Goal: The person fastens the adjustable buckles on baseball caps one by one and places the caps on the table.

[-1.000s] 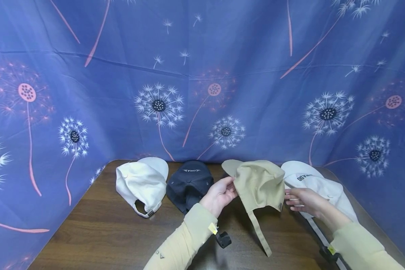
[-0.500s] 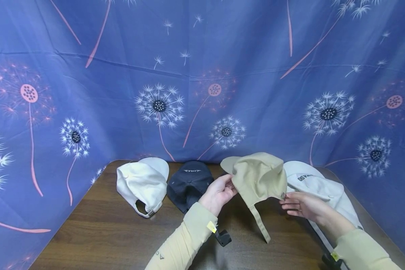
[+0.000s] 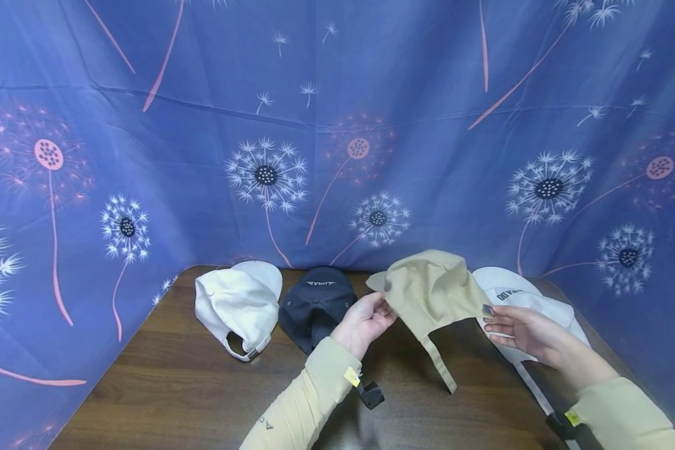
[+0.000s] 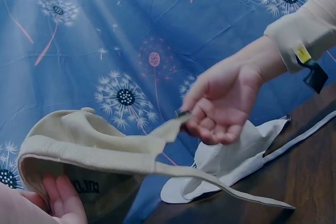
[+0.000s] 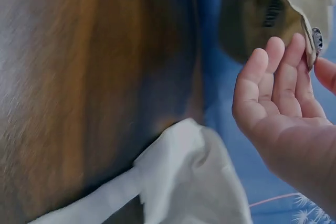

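A beige baseball cap (image 3: 435,287) is held up off the table between both hands, its brim toward the left and back. My left hand (image 3: 365,325) grips its left edge; in the left wrist view the fingers (image 4: 65,198) reach inside the crown by dark lettering. My right hand (image 3: 531,331) pinches the short strap end with the metal buckle (image 5: 317,40) between thumb and forefinger, the other fingers loosely bent. The long loose strap (image 3: 440,365) hangs from the cap's back opening.
On the wooden table (image 3: 163,375), a white cap (image 3: 236,306) and a black cap (image 3: 317,306) lie to the left. Another white cap (image 3: 557,309) with dark lettering lies at right, partly behind the right hand. A blue dandelion-print cloth (image 3: 439,156) surrounds the table.
The beige cap has risen and tilted, its loose strap lifting with it. My right hand has moved slightly right, drawing the buckle end outward. The left hand has barely moved.
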A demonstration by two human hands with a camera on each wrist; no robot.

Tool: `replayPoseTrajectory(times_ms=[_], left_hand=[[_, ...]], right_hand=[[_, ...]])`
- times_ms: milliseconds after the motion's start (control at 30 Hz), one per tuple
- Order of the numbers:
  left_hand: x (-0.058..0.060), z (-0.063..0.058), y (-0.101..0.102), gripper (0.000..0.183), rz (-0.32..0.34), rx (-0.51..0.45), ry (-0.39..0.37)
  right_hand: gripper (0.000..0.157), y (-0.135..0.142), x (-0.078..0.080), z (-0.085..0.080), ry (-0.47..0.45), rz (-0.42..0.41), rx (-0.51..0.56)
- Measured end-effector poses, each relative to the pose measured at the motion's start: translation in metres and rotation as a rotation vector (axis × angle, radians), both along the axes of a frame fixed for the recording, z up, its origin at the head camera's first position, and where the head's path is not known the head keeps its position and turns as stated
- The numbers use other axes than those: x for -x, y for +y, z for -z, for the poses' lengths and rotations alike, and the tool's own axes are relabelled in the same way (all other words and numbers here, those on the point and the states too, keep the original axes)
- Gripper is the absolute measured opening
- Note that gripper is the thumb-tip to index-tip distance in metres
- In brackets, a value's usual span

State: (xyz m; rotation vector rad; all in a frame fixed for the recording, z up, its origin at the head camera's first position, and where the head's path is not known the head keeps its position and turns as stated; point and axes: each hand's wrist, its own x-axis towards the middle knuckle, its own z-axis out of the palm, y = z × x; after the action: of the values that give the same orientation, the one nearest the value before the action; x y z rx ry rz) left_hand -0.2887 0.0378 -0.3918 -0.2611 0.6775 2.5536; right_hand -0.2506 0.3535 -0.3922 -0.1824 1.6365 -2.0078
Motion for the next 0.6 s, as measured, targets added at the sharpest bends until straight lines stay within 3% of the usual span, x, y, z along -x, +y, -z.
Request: replayPoseTrajectory(times_ms=[267, 600], left_hand=[[0.0, 0.004, 0.001, 0.012, 0.023, 0.002, -0.022], [-0.007, 0.009, -0.004, 0.01, 0.058, 0.094, -0.032]], right_hand=[[0.035, -0.002, -0.001, -0.024, -0.008, -0.086, 0.198], [0.042, -0.016, -0.008, -0.054, -0.014, -0.093, 0.355]])
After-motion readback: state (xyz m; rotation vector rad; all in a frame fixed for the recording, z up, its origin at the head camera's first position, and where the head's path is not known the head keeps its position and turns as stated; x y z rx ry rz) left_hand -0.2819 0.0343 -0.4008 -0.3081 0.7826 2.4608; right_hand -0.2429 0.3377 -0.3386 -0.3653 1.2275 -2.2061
